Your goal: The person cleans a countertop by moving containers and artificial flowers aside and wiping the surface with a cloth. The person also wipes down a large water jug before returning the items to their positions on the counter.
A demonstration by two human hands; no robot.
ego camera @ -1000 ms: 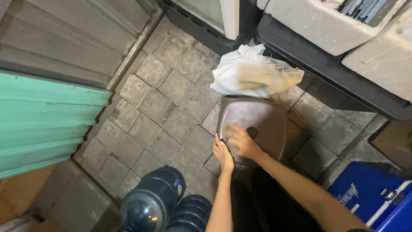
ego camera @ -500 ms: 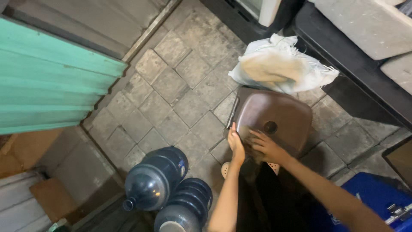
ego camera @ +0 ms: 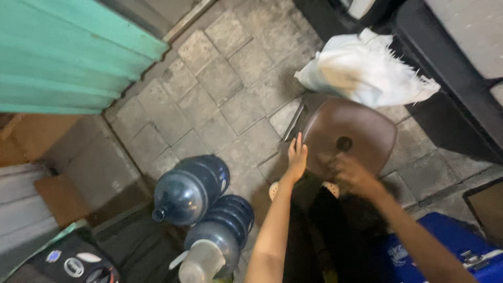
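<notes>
**Brown stool, both hands on it**

Going left to right: two dark blue water jugs lie on the paving at 7 o'clock, necks pointing toward 7. Left hand is flat, fingers together, pressed against the left edge of the brown plastic stool. The stool sits upright right of centre, seat facing up, roughly square, no obvious long axis. Right hand rests on the seat's near edge, blurry, can't tell its grip. White sack touches the stool at 12.
</notes>
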